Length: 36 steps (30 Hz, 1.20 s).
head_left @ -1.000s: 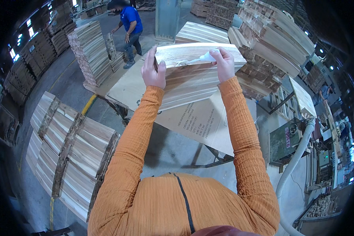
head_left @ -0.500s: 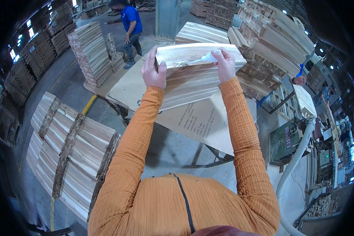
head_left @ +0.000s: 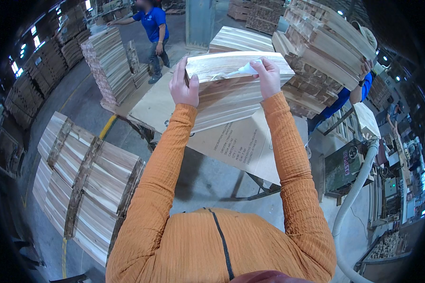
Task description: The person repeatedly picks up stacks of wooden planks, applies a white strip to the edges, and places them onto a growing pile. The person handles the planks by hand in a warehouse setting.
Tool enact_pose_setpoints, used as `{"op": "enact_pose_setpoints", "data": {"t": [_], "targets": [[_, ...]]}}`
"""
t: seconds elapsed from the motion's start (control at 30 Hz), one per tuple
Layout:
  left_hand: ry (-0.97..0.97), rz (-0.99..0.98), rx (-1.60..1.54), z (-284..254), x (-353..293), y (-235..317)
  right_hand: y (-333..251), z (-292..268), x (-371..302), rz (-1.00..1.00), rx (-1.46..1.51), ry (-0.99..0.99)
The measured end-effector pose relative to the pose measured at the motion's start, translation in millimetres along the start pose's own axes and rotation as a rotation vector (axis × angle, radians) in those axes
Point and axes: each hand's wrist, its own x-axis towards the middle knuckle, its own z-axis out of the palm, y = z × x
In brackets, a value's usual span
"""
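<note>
My left hand [head_left: 184,86] grips the left end of a pale wooden board [head_left: 222,62], thumb on the near side and fingers up along its end. The board is tilted, its long near edge turned toward me. In my right hand [head_left: 269,78] is a small white squeeze bottle [head_left: 245,69] with a narrow nozzle, pinched between thumb and fingers. The nozzle points left, with its tip at the board's near edge, beside a rough pale spot. Beneath lies a stack of striped wooden boards [head_left: 231,104]; how far the held board touches it is hidden.
Flattened cardboard [head_left: 241,146] covers the table's near part. A striped wood panel stack [head_left: 104,174] stands left, a tall plank pile [head_left: 316,52] right. One blue-shirted person [head_left: 153,26] is by the far-left stack [head_left: 108,66]; another [head_left: 359,92] holds the right pile. A grey hose [head_left: 352,198] runs at right.
The bottle and my right hand have shifted slightly left along the board. At the back, the blue-shirted person has stretched an arm left. The person at right has come further into view.
</note>
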Motion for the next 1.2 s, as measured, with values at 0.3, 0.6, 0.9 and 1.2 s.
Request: {"op": "enact_pose_setpoints", "data": {"t": [0.3,0.6,0.9,1.2], "targets": [[-0.003,0.01,-0.012,-1.6,-0.7,5.3,0.2,-1.7,-2.0,0.01,-0.01,0.004],[-0.007,0.007,-0.013,-2.6,-2.1,4.9,-3.5,-1.9,-4.8,0.005,0.006,0.015],[-0.006,0.017,-0.011,-3.0,-2.5,7.0,-2.9,-1.7,-6.6,0.031,0.005,0.008],[-0.011,0.003,-0.003,-4.9,-3.2,7.7,-2.4,-4.6,-7.6,-0.011,0.021,0.003]]}}
